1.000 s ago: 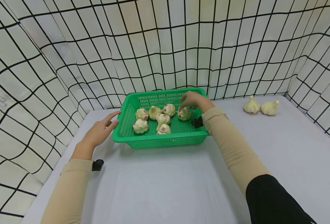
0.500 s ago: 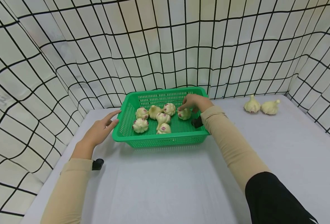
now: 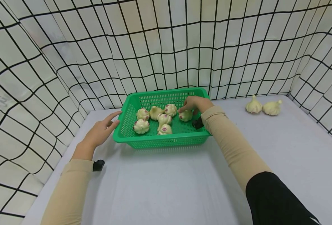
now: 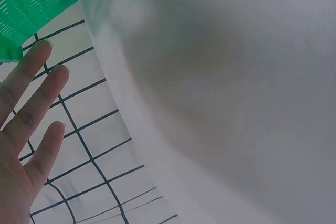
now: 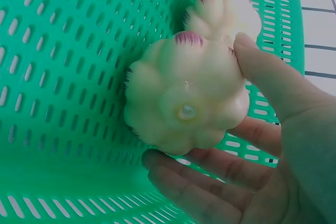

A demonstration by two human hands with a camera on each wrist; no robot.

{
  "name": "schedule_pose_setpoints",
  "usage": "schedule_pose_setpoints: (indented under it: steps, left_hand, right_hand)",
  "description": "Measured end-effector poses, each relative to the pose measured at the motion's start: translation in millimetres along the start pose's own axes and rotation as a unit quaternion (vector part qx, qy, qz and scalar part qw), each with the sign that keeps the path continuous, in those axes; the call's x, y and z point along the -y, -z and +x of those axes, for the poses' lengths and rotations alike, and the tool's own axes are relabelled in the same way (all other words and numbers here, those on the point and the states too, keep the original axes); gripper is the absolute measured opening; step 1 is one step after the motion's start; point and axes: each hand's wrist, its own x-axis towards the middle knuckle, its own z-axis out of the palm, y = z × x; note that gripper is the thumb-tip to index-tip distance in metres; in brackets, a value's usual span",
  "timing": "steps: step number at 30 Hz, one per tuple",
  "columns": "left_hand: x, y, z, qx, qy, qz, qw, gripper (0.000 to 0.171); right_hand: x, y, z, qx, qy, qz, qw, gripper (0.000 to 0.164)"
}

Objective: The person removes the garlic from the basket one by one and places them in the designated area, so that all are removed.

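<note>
My left hand [image 3: 99, 132] is at the left end of a green plastic basket [image 3: 166, 144], its straight fingers by the rim. In the left wrist view its fingers [image 4: 32, 108] are spread near the basket's corner. My right hand [image 3: 197, 103] reaches inside the basket at the right and grips a garlic bulb [image 3: 185, 116]. Seen from the right wrist, the thumb lies on one side of this pale bulb [image 5: 184, 95] and the fingers curl on the other. Several more garlic bulbs [image 3: 141, 126], white with purple marks, lie in the basket's left and middle.
Two garlic bulbs [image 3: 253, 105] lie on the white table [image 3: 160, 187] at the far right. Black netting [image 3: 171, 50] over white walls stands close behind the basket and along both sides. A small black camera [image 3: 98, 165] sits at the left wrist.
My right hand has lowered slightly onto the garlic bulb, and its fingers have closed round it. The left hand and the basket have stayed in place.
</note>
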Motion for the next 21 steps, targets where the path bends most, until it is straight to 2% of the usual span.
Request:
schedule_pose_setpoints:
  steps: [8, 21]
  left_hand:
    - [0.0, 0.5, 0.4, 0.000, 0.000, -0.001, 1.0000, 0.064]
    - [0.8, 0.9, 0.2, 0.004, 0.001, 0.008, 1.0000, 0.064]
  right_hand:
    - [1.2, -1.0, -4.0, 0.036, 0.025, 0.037, 0.998, 0.066]
    - [0.0, 2.6, -7.4, 0.019, 0.050, 0.021, 0.998, 0.066]
